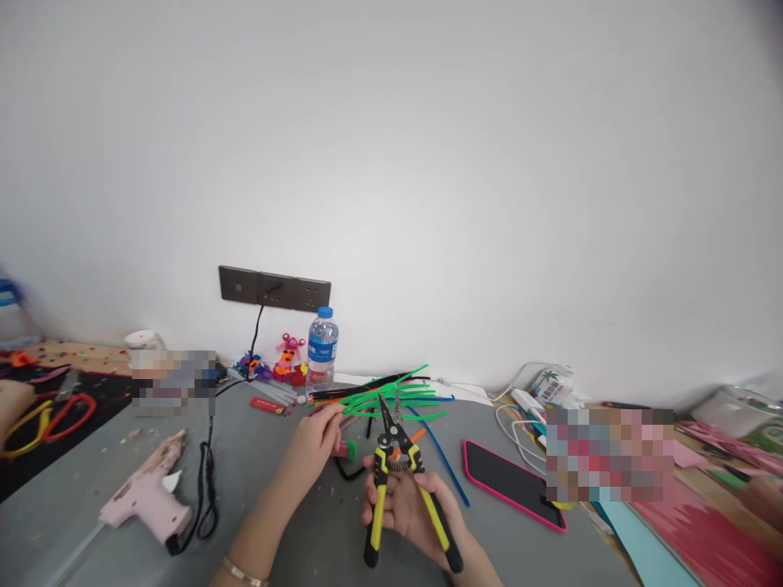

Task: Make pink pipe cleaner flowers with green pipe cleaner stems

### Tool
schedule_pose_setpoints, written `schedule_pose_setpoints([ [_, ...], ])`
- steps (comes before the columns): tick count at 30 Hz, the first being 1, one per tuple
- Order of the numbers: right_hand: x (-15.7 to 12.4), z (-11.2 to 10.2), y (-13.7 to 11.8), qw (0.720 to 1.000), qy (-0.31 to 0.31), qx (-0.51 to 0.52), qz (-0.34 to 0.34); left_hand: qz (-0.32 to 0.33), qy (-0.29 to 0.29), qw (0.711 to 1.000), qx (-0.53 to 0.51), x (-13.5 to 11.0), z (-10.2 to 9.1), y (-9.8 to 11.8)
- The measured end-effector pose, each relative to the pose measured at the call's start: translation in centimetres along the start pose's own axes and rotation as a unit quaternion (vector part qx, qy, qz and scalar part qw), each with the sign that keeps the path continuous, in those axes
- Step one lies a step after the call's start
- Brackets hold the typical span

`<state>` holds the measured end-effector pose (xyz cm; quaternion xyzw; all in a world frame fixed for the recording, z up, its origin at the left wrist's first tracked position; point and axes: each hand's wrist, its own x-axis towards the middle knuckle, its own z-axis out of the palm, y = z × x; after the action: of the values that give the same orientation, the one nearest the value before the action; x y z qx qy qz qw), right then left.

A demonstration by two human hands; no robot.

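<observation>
My right hand (413, 505) holds a wire stripper (395, 452) with yellow and black handles. Its handles are spread, and the dark jaws point away from me, slightly apart. To its left, my left hand (318, 440) has its fingertips pinched at the near-left end of a pile of green pipe cleaners (391, 398); exactly how many strands it grips is hidden. Black pipe cleaners (382, 383) and orange strands lie among the green ones. A blue pipe cleaner (446, 461) stretches out to the right. Under my left fingers sits a small green and pink piece (348, 449).
At left lie a pink glue gun (147, 493) and its black cord (208, 489). A water bottle (322, 346) stands by the wall beside small pipe-cleaner figures (289, 355). On the right is a pink-cased phone (514, 485). Other people's hands show at both edges.
</observation>
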<state>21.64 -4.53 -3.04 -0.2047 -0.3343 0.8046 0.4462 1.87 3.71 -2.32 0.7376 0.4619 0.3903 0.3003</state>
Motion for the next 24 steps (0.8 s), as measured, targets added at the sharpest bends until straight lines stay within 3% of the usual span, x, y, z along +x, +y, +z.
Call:
schedule_pose_setpoints([
  [7,1.1,-0.2,0.7,0.995,0.050,0.013,-0.083,0.022,-0.034,0.999,0.011,0.0,0.2,0.1],
  [20,1.3,-0.7,0.9,0.992,0.083,0.014,-0.092,0.029,-0.016,0.997,0.066,0.1,0.4,0.0],
  [24,1.8,-1.6,1.9,0.975,0.164,-0.003,-0.147,0.034,-0.020,0.998,0.049,0.0,0.5,-0.2],
])
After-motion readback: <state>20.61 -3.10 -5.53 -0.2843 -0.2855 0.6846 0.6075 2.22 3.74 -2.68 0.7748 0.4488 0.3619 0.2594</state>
